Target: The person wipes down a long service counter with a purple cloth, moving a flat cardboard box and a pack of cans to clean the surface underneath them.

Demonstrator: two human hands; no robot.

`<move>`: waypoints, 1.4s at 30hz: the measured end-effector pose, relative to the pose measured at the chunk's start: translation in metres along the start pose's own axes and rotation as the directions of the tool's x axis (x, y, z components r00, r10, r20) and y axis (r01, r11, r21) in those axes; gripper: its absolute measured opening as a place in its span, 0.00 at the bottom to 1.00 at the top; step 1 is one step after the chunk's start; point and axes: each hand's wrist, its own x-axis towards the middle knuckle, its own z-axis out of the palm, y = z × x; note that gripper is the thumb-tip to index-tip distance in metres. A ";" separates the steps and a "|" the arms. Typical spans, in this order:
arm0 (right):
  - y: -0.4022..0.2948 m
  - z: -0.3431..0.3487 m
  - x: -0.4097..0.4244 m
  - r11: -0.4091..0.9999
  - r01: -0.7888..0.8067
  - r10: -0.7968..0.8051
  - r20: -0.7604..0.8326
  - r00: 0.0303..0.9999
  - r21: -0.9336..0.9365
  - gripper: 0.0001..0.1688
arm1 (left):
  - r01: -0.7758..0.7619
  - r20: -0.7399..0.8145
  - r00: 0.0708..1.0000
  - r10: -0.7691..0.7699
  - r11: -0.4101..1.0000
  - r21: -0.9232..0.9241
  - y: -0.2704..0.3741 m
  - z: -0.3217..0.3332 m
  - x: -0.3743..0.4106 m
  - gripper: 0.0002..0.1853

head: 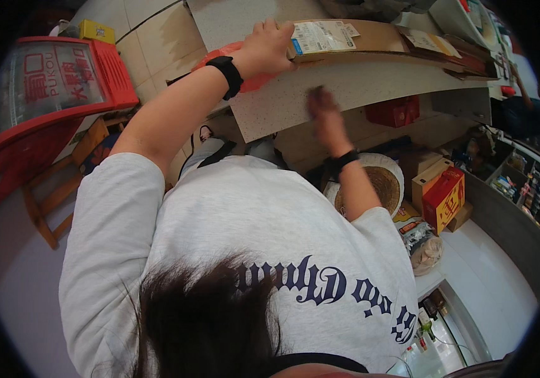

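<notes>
A long cardboard box [373,35] bearing a printed label lies along the far side of a speckled white tabletop [270,111]. My left hand [267,47] rests on the box's left end, fingers over its top and thumb at the near side. Under and beside that wrist lies thin red plastic [258,84], partly hidden by the arm. My right hand [324,108], blurred, is over the table's near edge, apart from the box; its fingertips look dark, and whether it holds something small cannot be told.
A red glass-front cooler [123,90] and a wooden chair [43,212] stand at left. Below the table at right are a red bag [395,112], a round woven basket [383,182] and a red-and-yellow box [444,198]. Part of another person [525,113] shows at far right.
</notes>
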 end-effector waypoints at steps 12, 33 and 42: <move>-0.093 0.068 0.059 0.995 0.083 -0.071 0.182 0.981 -0.063 0.26 | -0.014 0.024 1.000 0.013 0.999 0.040 0.000 -0.042 -0.002 0.36; -0.043 0.043 0.048 0.978 0.171 -0.181 -0.078 0.980 -0.115 0.26 | 0.055 0.086 0.995 -0.052 0.998 -0.040 -0.010 -0.009 -0.016 0.39; -0.041 0.018 0.050 0.977 0.179 -0.185 -0.043 0.982 -0.115 0.23 | 0.006 -0.028 1.000 -0.007 1.000 -0.020 -0.008 -0.005 -0.016 0.40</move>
